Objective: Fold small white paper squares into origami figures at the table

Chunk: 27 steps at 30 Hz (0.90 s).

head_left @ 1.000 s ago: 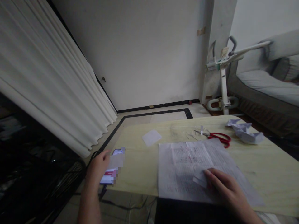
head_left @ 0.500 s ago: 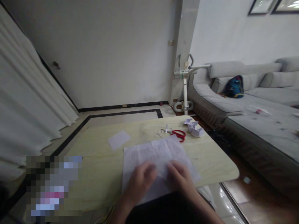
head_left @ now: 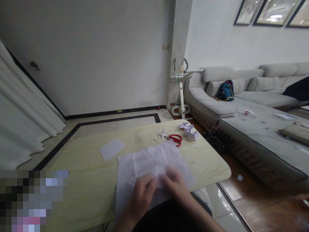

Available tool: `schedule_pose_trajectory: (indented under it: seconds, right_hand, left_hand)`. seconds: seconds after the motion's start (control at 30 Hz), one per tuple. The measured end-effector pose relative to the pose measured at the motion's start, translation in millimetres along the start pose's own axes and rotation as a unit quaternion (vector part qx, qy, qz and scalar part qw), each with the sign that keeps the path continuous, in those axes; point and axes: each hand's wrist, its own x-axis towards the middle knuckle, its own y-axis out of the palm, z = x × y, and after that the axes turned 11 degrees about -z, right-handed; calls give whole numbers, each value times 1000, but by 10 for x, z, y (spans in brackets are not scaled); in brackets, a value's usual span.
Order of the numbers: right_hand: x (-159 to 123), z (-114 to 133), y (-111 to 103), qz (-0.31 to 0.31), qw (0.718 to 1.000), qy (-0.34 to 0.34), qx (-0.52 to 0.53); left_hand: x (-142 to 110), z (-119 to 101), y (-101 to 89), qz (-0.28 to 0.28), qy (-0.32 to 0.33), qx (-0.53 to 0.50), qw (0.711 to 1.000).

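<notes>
A printed sheet of paper (head_left: pixel 147 164) lies on the pale wooden table (head_left: pixel 91 174) near its front edge. My left hand (head_left: pixel 141 196) and my right hand (head_left: pixel 175 185) are side by side on the near part of the sheet, fingers bent and pinching a small white piece of paper (head_left: pixel 159 182) between them. The piece is mostly covered by my fingers. Both hands are blurred by motion.
Red-handled scissors (head_left: pixel 174 138) with paper scraps and folded white paper shapes (head_left: pixel 189 130) lie at the table's far right. A small white square of paper (head_left: pixel 111 149) lies left of the sheet. A grey sofa (head_left: pixel 253 122) and an exercise machine (head_left: pixel 181 87) stand to the right; curtains (head_left: pixel 21 125) hang on the left.
My left hand left the phone at the table's left edge and came over to the sheet beside my right hand. My head turned to the right, bringing the sofa into view.
</notes>
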Motion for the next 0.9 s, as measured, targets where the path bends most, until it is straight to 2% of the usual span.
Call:
schedule_pose_trajectory:
  seconds: [0.1,0.33,0.43,0.53,0.7,0.9]
  right_hand:
    - [16,-11,3,2,1000,9,21]
    - [-24,-13,-14,6,999,16,44]
    - [-35,-1,-27,7,999,15,50]
    - [-24,15,-29,20,996,50,67]
    - [9,12,-25,39,992,85,84]
    - [29,17,-27,39,994,77,71]
  left_hand:
    - [24,-28,-29,13,23,3,1000]
    - [-34,41,31,-17,31,13,999]
    - [-50,16,40,11,11,-5,1000]
    - [-42,-64,28,38,-30,-35,998]
    - [-34,-156,31,37,-53,-52,997]
    - [-56,-63,12,12,-43,-25,999]
